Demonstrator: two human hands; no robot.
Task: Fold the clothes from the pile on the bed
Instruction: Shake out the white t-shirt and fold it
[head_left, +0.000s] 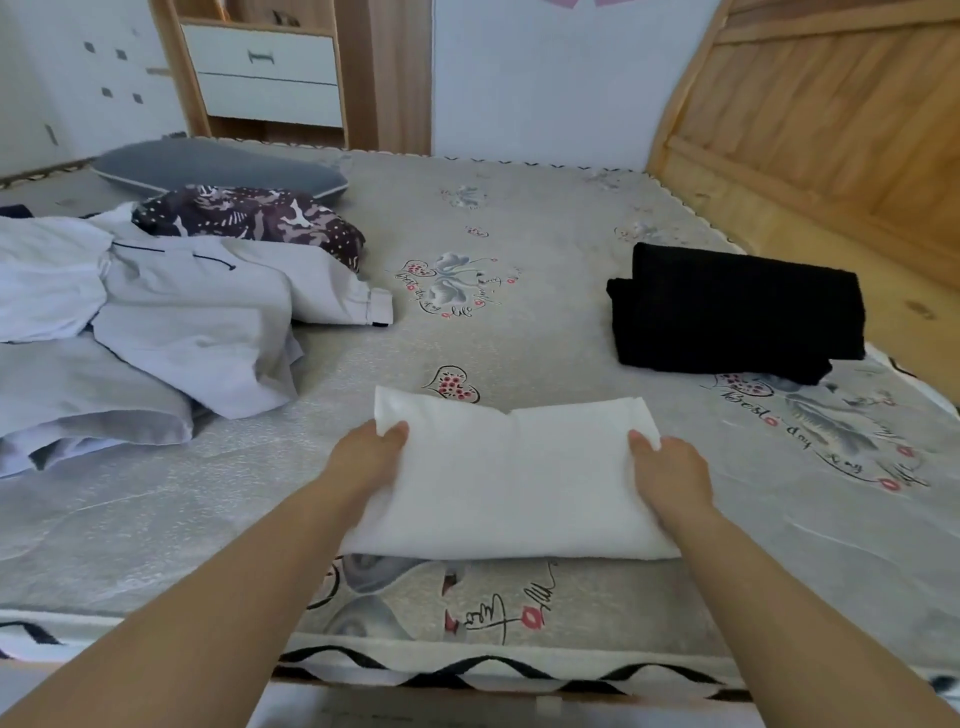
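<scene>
Head view: white folded garment (511, 483) lies flat on the bed (519, 332) near its front edge, directly ahead of the person. The left hand (366, 457) grips the garment's left end and the right hand (667, 473) grips its right end; on each, the thumb lies on top of the cloth and the fingers are tucked out of sight beneath it, so both hands are clamped on the garment. Handling, by judgement: the cloth looks soft, thick and light, with no stiffness of its own; it will sag in the middle if lifted by the ends alone and the layers may slip apart. Take hold at the two short ends, as now, with fingers under the full stack of layers, and keep it level when moving it. Well beyond the garment and to its right, a black folded garment (735, 317) rests on the bed, and this appears to be the finished stack. To the left of the white garment, apart from it, lies the unfolded pile (156, 312) of pale grey and white clothes, with a dark patterned piece (249, 218) at its far side and a grey pillow (218, 169) beyond that. Containers: none hold clothes here; a drawer unit (265, 73) stands beyond the bed, drawers closed, contents not visible.
</scene>
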